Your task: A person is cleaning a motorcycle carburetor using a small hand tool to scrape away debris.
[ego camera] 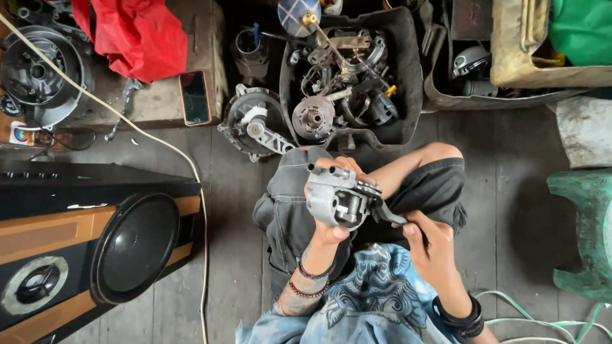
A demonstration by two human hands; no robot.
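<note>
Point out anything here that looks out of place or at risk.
A phone lies face-up on the grimy wooden block among engine parts, beside a red cloth. A pale cable trails loose across the floor. Nothing looks spilled.

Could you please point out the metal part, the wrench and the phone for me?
metal part (335, 202), head view, grey body.
wrench (387, 215), head view, handle.
phone (195, 97), head view, screen.

Left hand (329, 226) wraps a grey cast-metal part (335, 199) from below, held upright over the lap. Right hand (428, 245), at 3 o'clock of the part, grips a dark wrench (382, 207) set against the part's right side. Black tray of engine parts (411, 76) at 12 o'clock. Round engine cover (252, 124) at 11 o'clock. Speaker cabinet (95, 245) at 9 o'clock, on plank floor (497, 191).
</note>
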